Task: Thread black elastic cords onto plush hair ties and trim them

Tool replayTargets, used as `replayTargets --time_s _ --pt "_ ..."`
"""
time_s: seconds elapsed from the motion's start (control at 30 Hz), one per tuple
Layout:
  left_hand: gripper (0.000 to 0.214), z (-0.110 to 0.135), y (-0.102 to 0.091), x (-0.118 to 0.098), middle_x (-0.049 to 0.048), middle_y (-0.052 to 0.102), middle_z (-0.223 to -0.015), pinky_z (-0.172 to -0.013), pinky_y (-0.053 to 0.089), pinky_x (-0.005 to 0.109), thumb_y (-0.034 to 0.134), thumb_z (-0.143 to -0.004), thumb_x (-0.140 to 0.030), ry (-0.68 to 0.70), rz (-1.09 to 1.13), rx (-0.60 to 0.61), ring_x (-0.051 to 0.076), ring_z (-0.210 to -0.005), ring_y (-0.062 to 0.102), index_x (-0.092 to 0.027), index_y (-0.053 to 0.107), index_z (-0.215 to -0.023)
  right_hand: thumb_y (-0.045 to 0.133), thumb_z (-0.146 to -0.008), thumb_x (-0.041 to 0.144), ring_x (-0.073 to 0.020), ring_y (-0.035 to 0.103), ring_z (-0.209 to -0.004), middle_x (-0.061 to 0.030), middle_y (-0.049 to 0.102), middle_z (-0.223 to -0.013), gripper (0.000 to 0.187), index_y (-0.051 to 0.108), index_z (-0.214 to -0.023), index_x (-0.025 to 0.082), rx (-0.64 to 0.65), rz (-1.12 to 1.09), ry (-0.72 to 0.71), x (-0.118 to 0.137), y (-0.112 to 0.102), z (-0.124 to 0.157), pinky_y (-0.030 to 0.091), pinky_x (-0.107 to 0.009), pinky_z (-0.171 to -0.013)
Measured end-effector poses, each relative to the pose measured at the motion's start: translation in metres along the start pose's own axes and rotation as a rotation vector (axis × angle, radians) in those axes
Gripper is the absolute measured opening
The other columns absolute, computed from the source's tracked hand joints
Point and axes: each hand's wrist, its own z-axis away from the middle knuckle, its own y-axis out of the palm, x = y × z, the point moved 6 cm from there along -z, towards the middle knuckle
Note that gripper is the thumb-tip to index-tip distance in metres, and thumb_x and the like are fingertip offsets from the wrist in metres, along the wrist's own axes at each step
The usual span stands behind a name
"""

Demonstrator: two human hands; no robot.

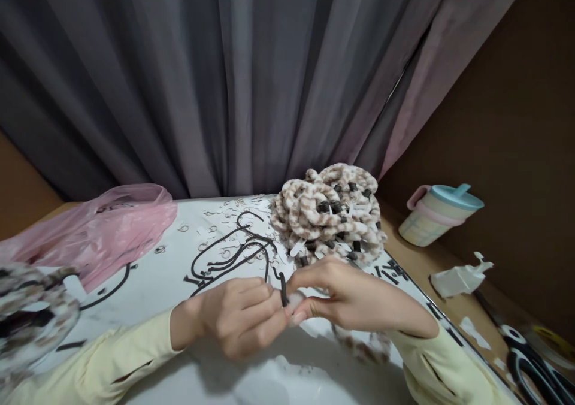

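Note:
My left hand (245, 318) is closed, its fingertips pressed on a black cord (283, 289) that sticks up between the hands. Touching it from the right, my right hand (344, 294) pinches a fluffy white-and-brown plush cord (363, 346) between thumb and fingers. That cord's lower part lies on the table below the right wrist. Fingers hide where the black cord and the plush cord meet. Just behind the hands, long black cords (215, 249) lie loosely curled. A heap of plush loops (332, 213) with black wrappings and white tags sits beyond my right hand.
Small metal rings (183, 228) are scattered over the white table (153, 309). A pink plastic bag (130, 219) and more plush cord (40, 327) occupy the left. On the right stand a lidded cup (433, 216), a white packet (460, 279) and scissors (532, 360). A curtain (251, 81) hangs behind.

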Motion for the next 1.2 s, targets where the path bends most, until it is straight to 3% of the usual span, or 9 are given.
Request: replayTargets --time_s 0.1,0.23,0.33,0.47,0.67,0.8,0.93,1.2 --pt "0.014 -0.001 -0.002 -0.002 0.0028 0.061 -0.057 -0.040 0.047 0.025 0.058 -0.079 -0.006 0.057 -0.038 -0.025 0.013 -0.053 0.055 -0.014 0.058 -0.068 0.055 -0.085 0.012 -0.0060 0.046 -0.057 0.0025 0.054 -0.065 0.007 0.060 -0.079 0.013 0.023 -0.009 0.000 0.000 0.005 -0.002 0.033 -0.016 -0.055" --pt "0.011 -0.002 -0.008 0.003 0.0056 0.062 -0.059 -0.042 0.048 0.026 0.055 -0.081 -0.006 0.019 -0.026 -0.023 0.014 -0.054 0.055 -0.012 0.057 -0.072 0.058 -0.084 0.015 -0.0064 0.048 -0.059 0.0011 0.057 -0.066 0.006 0.060 -0.080 0.012 -0.123 -0.083 -0.027 0.002 0.001 -0.003 0.035 -0.015 -0.057" --pt "0.012 0.001 -0.010 0.007 0.0099 0.062 -0.063 -0.043 0.048 0.030 0.043 -0.086 -0.007 -0.058 -0.014 -0.004 0.017 -0.055 0.055 -0.008 0.055 -0.084 0.057 -0.086 0.018 -0.0068 0.048 -0.059 0.0001 0.057 -0.066 0.009 0.060 -0.080 0.012 -0.235 -0.083 -0.024 0.002 -0.001 -0.003 0.035 -0.016 -0.058" --pt "0.027 0.008 -0.007 0.013 0.0151 0.060 -0.072 -0.048 0.049 0.032 0.033 -0.087 -0.008 -0.228 0.078 -0.052 0.021 -0.065 0.056 -0.001 0.047 -0.109 0.050 -0.085 0.009 -0.0079 0.046 -0.061 -0.0012 0.053 -0.069 0.009 0.054 -0.078 0.012 -0.415 0.026 -0.104 0.006 -0.004 0.000 0.033 -0.018 -0.057" --pt "0.038 0.009 -0.003 0.017 0.0192 0.059 -0.086 -0.064 0.052 0.037 0.043 -0.077 0.002 -0.455 0.144 -0.032 0.024 -0.083 0.058 -0.001 0.043 -0.114 0.038 -0.085 0.004 -0.0111 0.044 -0.068 -0.0033 0.053 -0.073 0.014 0.048 -0.083 0.014 -0.589 0.216 -0.204 0.009 -0.004 0.001 0.035 -0.023 -0.063" --pt "0.028 0.007 -0.002 0.018 0.0169 0.061 -0.085 -0.065 0.052 0.037 0.047 -0.085 -0.009 -0.474 0.071 -0.022 0.023 -0.081 0.058 -0.003 0.044 -0.112 0.036 -0.086 0.003 -0.0126 0.042 -0.070 -0.0047 0.052 -0.075 0.014 0.047 -0.085 0.013 -0.628 0.309 -0.212 0.009 0.001 0.000 0.034 -0.025 -0.064" --pt "0.021 0.010 0.000 0.020 0.0114 0.060 -0.079 -0.060 0.049 0.031 0.049 -0.086 -0.005 -0.512 0.012 -0.053 0.018 -0.071 0.054 -0.007 0.046 -0.106 0.035 -0.085 0.001 -0.0136 0.037 -0.071 -0.0056 0.049 -0.075 0.017 0.047 -0.083 0.011 -0.653 0.421 -0.193 0.010 0.008 -0.002 0.032 -0.027 -0.065" --pt "0.008 0.020 0.003 0.035 -0.0013 0.053 -0.068 -0.050 0.040 0.015 0.044 -0.088 -0.008 -0.924 0.183 -0.060 0.007 -0.056 0.049 -0.014 0.050 -0.089 0.033 -0.091 0.005 -0.0154 0.033 -0.070 -0.0063 0.043 -0.072 0.024 0.051 -0.077 0.010 -0.629 0.741 -0.167 0.013 0.013 -0.006 0.030 -0.030 -0.065"
